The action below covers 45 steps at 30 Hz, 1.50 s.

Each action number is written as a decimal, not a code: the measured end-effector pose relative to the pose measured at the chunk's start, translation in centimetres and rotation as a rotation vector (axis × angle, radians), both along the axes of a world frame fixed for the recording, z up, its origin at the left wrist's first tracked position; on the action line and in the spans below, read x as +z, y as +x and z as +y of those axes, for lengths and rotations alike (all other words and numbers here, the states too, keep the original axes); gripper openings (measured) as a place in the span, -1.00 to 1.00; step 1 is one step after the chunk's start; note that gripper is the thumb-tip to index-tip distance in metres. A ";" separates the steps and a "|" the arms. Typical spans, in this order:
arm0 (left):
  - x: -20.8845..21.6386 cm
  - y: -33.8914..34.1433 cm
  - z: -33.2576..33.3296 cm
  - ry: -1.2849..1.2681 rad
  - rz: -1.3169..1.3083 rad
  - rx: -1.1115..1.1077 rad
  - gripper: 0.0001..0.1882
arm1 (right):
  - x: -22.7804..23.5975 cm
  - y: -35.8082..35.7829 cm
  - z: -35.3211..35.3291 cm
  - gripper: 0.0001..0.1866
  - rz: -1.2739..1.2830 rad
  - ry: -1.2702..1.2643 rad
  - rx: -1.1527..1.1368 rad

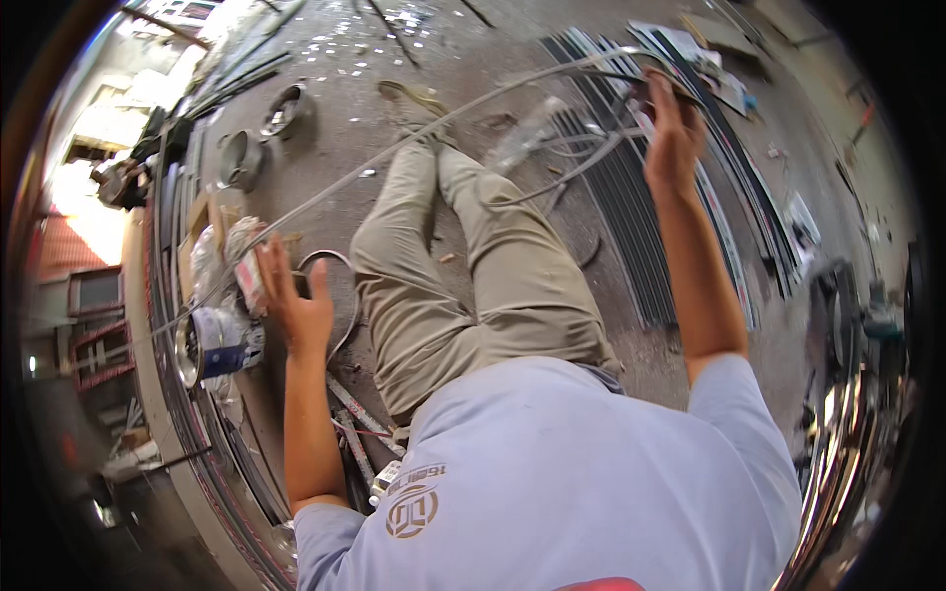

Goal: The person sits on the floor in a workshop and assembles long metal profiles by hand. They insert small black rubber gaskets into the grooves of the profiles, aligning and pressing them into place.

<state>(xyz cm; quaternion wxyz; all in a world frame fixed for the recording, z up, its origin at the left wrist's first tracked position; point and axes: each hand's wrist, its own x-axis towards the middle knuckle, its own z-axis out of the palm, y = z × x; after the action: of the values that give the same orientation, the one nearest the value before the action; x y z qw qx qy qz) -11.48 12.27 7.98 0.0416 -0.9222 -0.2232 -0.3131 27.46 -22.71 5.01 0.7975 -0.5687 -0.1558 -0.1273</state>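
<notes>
A long, thin, pale grey strip (434, 126) runs slantwise across the view, over my shins, from the lower left up to the far right. My left hand (299, 307) is raised with fingers stretched and thumb apart; its fingertips are at or near the strip, and contact is unclear. Something dark shows between that thumb and the fingers. My right hand (676, 143) is up at the far right, its fingers closed around the strip where it bends over in a loop. More of the strip's loops hang beside it, above the floor.
Dark ribbed profiles (621, 222) lie on the floor at right. On the left are a blue-and-white can (222, 343), metal rings (239, 160) and a bundle of long bars (182, 394). A clear plastic bag (522, 140) lies beyond my legs (512, 246). Machinery (847, 335) stands at right.
</notes>
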 end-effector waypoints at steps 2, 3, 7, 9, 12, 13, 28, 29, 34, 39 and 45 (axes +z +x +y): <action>-0.3 -1.7 0.3 -0.049 0.009 0.003 -0.23 | 0.3 -0.1 -2.6 -0.62 -0.186 -0.315 -0.139; 0.4 -1.5 -0.3 -0.082 -0.011 -0.034 -0.22 | 0.4 0.0 -4.2 -0.63 -0.252 -0.397 -0.204; 2.8 -1.5 -3.4 -0.133 -0.040 -0.114 -0.15 | -1.6 0.2 -10.3 -0.61 -0.349 -0.606 -0.390; 2.6 -2.4 -4.1 -0.118 -0.052 -0.137 -0.13 | -2.7 -0.1 -12.6 -0.58 -0.368 -0.693 -0.456; 3.0 -3.3 -5.0 -0.129 -0.057 -0.141 -0.12 | -3.9 -0.3 -14.5 -0.53 -0.365 -0.711 -0.473; 3.1 -3.5 -5.4 -0.131 -0.050 -0.139 -0.12 | -4.1 -0.3 -14.8 -0.54 -0.358 -0.715 -0.473; 3.7 -6.7 -6.7 -0.062 -0.086 -0.151 -0.14 | -2.2 -4.4 -11.3 -0.56 0.035 -0.123 -0.180; 3.5 -7.1 -6.5 -0.051 -0.094 -0.155 -0.12 | -2.3 -4.8 -10.8 -0.57 0.011 -0.133 -0.173; 1.6 -8.4 -6.9 -0.113 -0.095 -0.086 -0.08 | -0.7 -8.2 -8.2 -0.59 -0.071 -0.113 -0.063; -0.1 -8.3 -7.7 -0.223 -0.098 -0.095 -0.04 | -0.6 -8.9 -7.7 -0.59 -0.086 -0.071 0.017; -3.5 -8.0 -8.1 -0.278 -0.041 -0.047 0.04 | -0.1 -9.8 -6.9 -0.61 -0.126 0.022 0.054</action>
<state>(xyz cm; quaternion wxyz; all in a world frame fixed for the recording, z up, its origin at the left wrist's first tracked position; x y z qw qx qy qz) -19.47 4.15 4.51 -0.0985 -0.9174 -0.2439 -0.2988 17.65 -29.56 4.90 0.7956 -0.5464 -0.2194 -0.1428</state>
